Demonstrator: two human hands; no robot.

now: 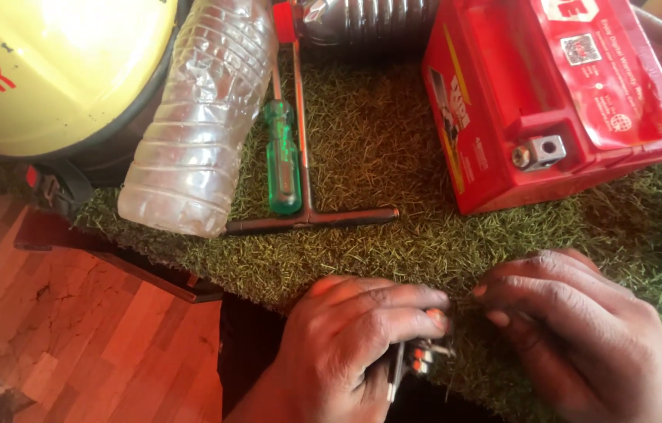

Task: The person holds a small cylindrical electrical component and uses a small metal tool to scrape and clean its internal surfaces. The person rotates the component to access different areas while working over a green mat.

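Observation:
My left hand (354, 337) is closed around a small part with metal prongs and orange marks (418, 359) near the front edge of a green artificial-grass mat (378, 149). My right hand (573, 329) sits just to its right, fingertips bent and nearly touching the left fingertips over the mat. What the right fingers pinch, if anything, is hidden.
On the mat lie a red battery box (550, 94) with a metal terminal, a green-handled screwdriver (282, 160), a metal T-handle wrench (307, 215), a clear crushed plastic bottle (202, 117) and a yellow helmet (57, 70). Wooden flooring (72, 313) shows at lower left.

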